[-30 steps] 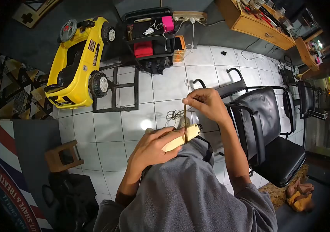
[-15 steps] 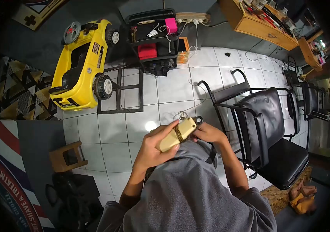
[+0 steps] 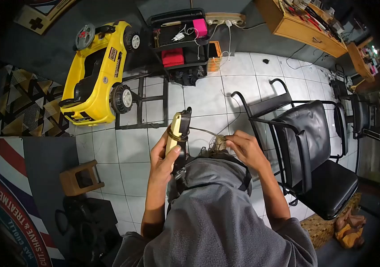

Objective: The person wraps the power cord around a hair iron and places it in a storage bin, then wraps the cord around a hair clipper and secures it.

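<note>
In front of my lap, my left hand (image 3: pixel 159 161) grips a cream and black hair clipper (image 3: pixel 175 130), held nearly upright with its black end at the top. A thin brownish cord (image 3: pixel 204 131) is wound around the clipper's body. From there it stretches across to my right hand (image 3: pixel 247 150), whose fingertips pinch it beside a tangled bunch of loose cord (image 3: pixel 219 144). The bunch hangs over the grey cloth of my clothing. My left palm and the clipper's lower end are partly hidden.
A black chair (image 3: pixel 308 138) stands close on my right. Ahead are a yellow toy car (image 3: pixel 96 75) on a dark metal frame (image 3: pixel 142 104) and a black shelf cart (image 3: pixel 156 55). A brown stool (image 3: pixel 76 180) is at left, a wooden drawer cabinet (image 3: pixel 303 32) at upper right.
The clipper has swung upright and moved left in my left hand. My right hand has drawn away from it to the right, pulling a length of cord out between them.
</note>
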The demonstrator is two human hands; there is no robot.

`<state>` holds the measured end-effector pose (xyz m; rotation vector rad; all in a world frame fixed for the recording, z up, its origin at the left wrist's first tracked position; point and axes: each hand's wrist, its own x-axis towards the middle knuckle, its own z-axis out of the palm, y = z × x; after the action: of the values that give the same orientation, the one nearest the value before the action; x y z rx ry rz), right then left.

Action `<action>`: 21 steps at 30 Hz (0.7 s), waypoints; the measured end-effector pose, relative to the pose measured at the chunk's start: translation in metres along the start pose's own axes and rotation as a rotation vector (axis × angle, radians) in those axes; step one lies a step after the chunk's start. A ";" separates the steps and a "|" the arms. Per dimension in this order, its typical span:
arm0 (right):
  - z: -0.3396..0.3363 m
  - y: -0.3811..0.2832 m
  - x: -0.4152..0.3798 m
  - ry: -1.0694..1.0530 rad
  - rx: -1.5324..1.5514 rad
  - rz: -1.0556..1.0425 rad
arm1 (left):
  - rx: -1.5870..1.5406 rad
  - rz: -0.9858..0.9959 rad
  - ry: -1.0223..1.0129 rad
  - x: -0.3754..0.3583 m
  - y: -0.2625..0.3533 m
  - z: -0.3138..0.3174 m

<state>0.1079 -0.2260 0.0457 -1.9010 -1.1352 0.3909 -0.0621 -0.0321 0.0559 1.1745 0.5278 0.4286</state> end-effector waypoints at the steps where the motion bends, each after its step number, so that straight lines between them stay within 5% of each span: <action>1: -0.002 -0.003 0.001 -0.002 0.004 -0.003 | -0.079 -0.066 0.001 -0.001 0.001 0.001; 4: -0.012 -0.004 0.001 -0.153 0.283 0.109 | -0.225 -0.139 -0.065 -0.001 -0.003 0.000; 6: -0.026 0.004 -0.001 -0.342 0.777 0.428 | -0.361 -0.186 -0.099 -0.003 -0.006 -0.001; 9: -0.039 0.003 0.003 -0.175 0.725 0.487 | -0.315 -0.180 -0.164 -0.008 -0.010 0.000; 14: -0.030 0.032 0.013 -0.072 0.103 -0.014 | -0.287 -0.213 -0.169 -0.009 0.003 0.015; 19: -0.054 0.036 0.037 -0.009 0.005 -0.005 | -0.324 -0.192 -0.117 -0.005 0.020 0.036; 21: -0.066 0.034 0.050 -0.117 0.322 0.092 | -0.315 -0.195 -0.092 0.000 0.030 0.043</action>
<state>0.1951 -0.2260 0.0641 -1.6668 -0.9935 0.7004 -0.0374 -0.0547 0.0963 0.8267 0.4706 0.2764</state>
